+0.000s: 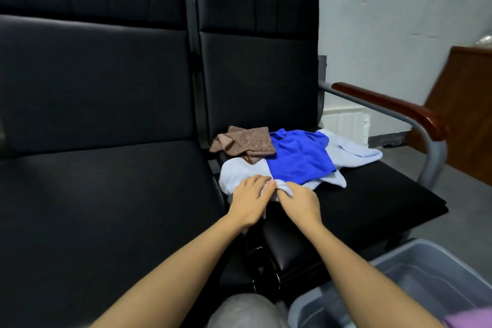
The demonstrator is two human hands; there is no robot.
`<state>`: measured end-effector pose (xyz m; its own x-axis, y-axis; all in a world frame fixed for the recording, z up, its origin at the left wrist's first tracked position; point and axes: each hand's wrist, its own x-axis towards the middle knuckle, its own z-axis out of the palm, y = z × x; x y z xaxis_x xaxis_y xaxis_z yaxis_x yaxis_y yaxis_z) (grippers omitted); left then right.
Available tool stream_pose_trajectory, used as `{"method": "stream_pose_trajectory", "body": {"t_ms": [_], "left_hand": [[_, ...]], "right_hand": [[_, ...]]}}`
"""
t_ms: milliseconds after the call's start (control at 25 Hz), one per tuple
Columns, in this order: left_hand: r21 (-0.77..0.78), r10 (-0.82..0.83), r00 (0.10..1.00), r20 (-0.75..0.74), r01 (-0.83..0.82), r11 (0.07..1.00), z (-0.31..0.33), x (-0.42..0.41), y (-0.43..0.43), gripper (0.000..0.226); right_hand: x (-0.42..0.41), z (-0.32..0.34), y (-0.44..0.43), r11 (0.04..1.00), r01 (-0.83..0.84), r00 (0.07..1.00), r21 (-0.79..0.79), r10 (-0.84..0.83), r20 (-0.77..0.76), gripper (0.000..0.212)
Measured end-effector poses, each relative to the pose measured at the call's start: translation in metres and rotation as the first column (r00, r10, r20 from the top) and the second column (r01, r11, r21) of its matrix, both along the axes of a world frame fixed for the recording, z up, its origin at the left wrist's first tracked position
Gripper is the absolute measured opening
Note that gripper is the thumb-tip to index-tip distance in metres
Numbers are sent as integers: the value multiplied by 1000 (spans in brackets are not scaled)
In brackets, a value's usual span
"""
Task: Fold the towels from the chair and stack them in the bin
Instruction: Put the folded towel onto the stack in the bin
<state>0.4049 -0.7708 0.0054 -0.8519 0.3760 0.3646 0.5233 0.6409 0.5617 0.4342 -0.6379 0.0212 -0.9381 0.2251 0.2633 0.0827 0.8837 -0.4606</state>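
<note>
A heap of towels lies on the right black chair seat (372, 194): a brown towel (247, 141) at the back left, a bright blue towel (298, 157) in the middle, and a pale blue towel (239, 170) under them, spreading right to the armrest side. Both hands meet at the pale blue towel's near edge. My left hand (250, 200) holds the cloth with curled fingers, and my right hand (300, 201) pinches a bunched fold right beside it. The grey bin (415, 277) stands on the floor at the lower right.
A second black chair seat (106, 208) adjoins on the left. A wooden armrest (391, 106) on a grey metal frame bounds the right side. A brown wooden cabinet (468, 104) stands at the far right. Something purple (468, 319) shows at the bin's near corner.
</note>
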Motion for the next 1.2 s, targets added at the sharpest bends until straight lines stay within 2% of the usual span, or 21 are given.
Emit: {"method": "stream_pose_trajectory", "body": {"t_ms": [80,160,280,360,440,520,560,640,720,840,880,960,1040,1120,1200], "left_hand": [[-39,-50,999,-19,49,998,-1,-5,-2,72],[-72,-15,999,-42,12,997,0,-6,0,59],[-62,199,979,-39,-201,978,14,-24,4,32],[-134,287,956,-54,-292,947,26,-45,4,41],[-113,282,959,10,-280,953,37,-67,4,58],[-32,201,959,199,-199,979,38,-87,11,70],[-43,176,942,285,-171,984,35,-95,16,73],[-184,199,928,315,-146,972,27,-102,25,59],[-247,265,943,200,-213,945,21,-101,32,29],[-151,322,937,136,-302,941,20,-95,37,15],[-65,319,936,152,-313,948,22,-93,37,14],[250,235,951,200,-282,926,32,-89,37,15],[494,153,977,148,-207,844,50,-80,35,14],[541,122,992,45,-126,832,72,-69,32,12],[420,100,993,-59,-67,905,89,-56,29,16]], "right_hand": [[3,0,-1,1000,18,1000,-25,-18,-20,25],[0,-3,-3,998,-5,999,62,8,-37,30],[-6,-6,-1,983,-10,996,184,27,-89,52],[-10,-10,2,962,-5,998,273,24,-65,65],[-18,-13,4,943,-29,998,332,7,67,63],[-25,-14,4,948,-72,977,309,6,211,57],[-29,-13,4,952,-85,967,293,8,254,55],[-32,-14,5,951,-94,963,296,12,267,55],[-32,-14,5,950,-86,969,301,10,247,55],[-32,-15,6,953,-72,976,294,7,216,53],[-32,-16,6,952,-73,978,297,10,208,52],[-31,-17,7,947,-76,980,312,13,198,50],[-31,-20,9,940,-71,982,334,7,188,49],[-33,-19,8,939,-62,981,339,-4,192,47],[-30,-15,6,974,-52,986,221,15,165,48]]}}
